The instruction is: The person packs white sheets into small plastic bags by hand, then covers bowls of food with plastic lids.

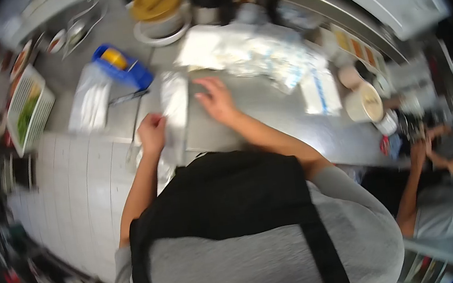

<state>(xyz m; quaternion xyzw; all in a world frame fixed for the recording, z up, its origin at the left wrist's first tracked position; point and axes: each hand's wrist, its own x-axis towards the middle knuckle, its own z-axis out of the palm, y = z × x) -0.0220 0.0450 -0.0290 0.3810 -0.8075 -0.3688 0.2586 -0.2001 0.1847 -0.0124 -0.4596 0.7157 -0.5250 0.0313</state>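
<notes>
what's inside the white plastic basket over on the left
The white plastic basket holds what look like green leaves, with something pale at the far end; they cover the bottom beneath.

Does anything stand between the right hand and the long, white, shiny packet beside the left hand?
Nothing visible does: only bare, grey metal counter shows between the right hand and the long white packet.
</notes>
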